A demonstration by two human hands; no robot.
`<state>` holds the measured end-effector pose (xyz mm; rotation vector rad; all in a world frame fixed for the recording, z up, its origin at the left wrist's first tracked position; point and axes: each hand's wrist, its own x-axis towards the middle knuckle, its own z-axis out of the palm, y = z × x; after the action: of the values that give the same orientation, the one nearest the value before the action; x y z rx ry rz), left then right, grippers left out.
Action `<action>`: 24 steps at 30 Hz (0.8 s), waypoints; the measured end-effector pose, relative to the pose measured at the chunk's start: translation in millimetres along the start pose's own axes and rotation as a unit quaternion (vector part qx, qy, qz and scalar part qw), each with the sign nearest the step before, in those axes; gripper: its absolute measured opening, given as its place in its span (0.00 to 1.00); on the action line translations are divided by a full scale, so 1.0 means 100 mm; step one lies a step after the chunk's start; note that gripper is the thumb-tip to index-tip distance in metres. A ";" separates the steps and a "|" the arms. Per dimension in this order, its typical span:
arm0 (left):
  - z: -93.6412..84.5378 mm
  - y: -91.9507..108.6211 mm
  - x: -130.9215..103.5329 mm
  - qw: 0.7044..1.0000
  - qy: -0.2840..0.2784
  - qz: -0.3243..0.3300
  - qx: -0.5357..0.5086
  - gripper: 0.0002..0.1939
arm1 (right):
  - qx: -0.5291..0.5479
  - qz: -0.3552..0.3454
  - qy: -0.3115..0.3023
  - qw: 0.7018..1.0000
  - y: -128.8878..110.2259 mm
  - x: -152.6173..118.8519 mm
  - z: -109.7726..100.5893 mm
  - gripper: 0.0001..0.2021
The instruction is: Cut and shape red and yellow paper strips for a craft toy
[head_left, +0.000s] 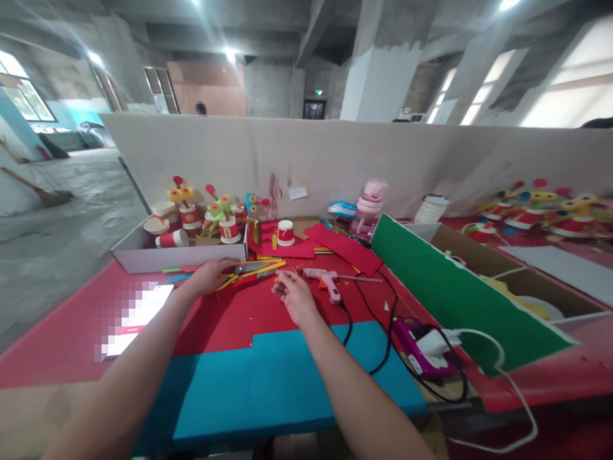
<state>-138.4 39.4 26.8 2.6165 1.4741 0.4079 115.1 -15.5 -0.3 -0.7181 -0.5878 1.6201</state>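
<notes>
My left hand (214,276) is curled low over the table, its fingertips against a small pile of yellow paper strips (268,263) and a pair of scissors (253,268). What lies under those fingers is hidden. Nearer the middle, my right hand (294,297) has thumb and fingers pinched together, with a tiny yellowish bit at the tips, too small to name. Just right of it lies a pink glue gun (328,283), its black cord trailing toward me. Behind the hands, a red and white paper cup (285,233) stands upside down on red paper.
A white box (179,259) at the left holds cup figures. Blue sheets (297,377) cover the near edge. A phone (138,319) lies left. At the right stand a purple power strip (424,348), cords and a green-sided box (460,297). A pink bottle (370,207) stands behind.
</notes>
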 end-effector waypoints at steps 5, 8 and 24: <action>-0.08 0.08 -0.06 0.999 0.029 -0.027 0.007 0.23 | -0.013 -0.005 0.007 1.000 0.02 0.01 -0.01 0.18; -0.12 0.34 -0.08 0.993 0.075 -0.055 0.071 0.19 | -0.014 -0.011 0.005 1.000 0.03 0.02 -0.03 0.17; 0.25 0.87 -0.02 0.984 0.040 -0.120 0.123 0.10 | 0.011 -0.042 -0.016 0.999 -0.02 0.00 0.00 0.15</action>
<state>-61.1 -6.7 22.3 2.5782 1.9527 0.3259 115.8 -14.7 1.0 -0.6438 -0.6150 1.5615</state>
